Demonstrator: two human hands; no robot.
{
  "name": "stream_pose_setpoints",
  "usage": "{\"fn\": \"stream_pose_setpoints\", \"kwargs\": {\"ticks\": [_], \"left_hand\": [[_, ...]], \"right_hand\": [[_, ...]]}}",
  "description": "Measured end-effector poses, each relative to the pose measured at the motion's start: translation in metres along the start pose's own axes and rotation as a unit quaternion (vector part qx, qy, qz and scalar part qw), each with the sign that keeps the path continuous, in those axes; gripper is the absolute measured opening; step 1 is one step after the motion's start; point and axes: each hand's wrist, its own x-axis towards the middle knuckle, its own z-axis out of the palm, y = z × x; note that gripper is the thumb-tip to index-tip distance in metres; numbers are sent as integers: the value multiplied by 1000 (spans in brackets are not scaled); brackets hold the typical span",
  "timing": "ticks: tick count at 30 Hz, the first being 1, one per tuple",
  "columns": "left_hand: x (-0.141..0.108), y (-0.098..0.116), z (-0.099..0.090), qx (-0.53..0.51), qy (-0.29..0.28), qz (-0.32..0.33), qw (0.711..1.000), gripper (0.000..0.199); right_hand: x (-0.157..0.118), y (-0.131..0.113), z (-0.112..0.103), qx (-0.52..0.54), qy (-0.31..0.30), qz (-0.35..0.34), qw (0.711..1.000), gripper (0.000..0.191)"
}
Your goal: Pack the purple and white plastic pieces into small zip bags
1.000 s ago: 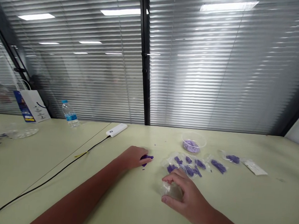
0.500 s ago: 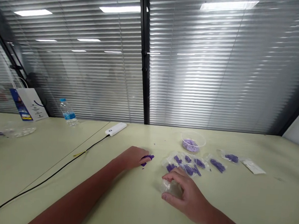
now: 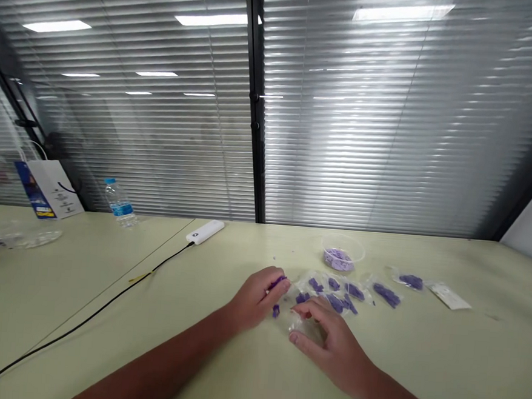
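Observation:
My left hand (image 3: 256, 299) is closed on a purple plastic piece (image 3: 278, 281) whose end shows past the fingers. A small purple piece (image 3: 276, 311) lies on the table just below those fingertips. My right hand (image 3: 331, 344) grips a clear plastic bag (image 3: 306, 330), its fingers curled over the top. Just beyond that hand, several small clear bags of purple parts (image 3: 332, 292) lie in a loose cluster, with the left hand close beside them.
A clear tub of purple pieces (image 3: 342, 253) stands behind the bags. Further right lie two more bagged purple parts (image 3: 387, 295) and a white label (image 3: 448, 296). A white power bank (image 3: 204, 231) with a black cable, a water bottle (image 3: 120, 202) and a paper bag (image 3: 50, 189) are to the left.
My left hand has moved right and toward the bags, carrying the purple piece. A small purple piece now shows on the table below it. My right hand has barely moved.

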Motion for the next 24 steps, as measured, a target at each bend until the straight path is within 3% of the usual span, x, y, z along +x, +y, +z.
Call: {"fn": "stream_pose_setpoints", "kwargs": {"ticks": [3, 7, 24], "left_hand": [[-6, 19, 15, -74, 48, -11, 996, 40], [-8, 25, 25, -89, 74, -2, 993, 39], [-9, 20, 26, -79, 57, 49, 994, 39]], "right_hand": [[0, -1, 1, 15, 3, -2, 1000, 19], [-1, -2, 2, 44, 5, -9, 999, 20], [-1, -1, 4, 100, -13, 20, 995, 25]]}}
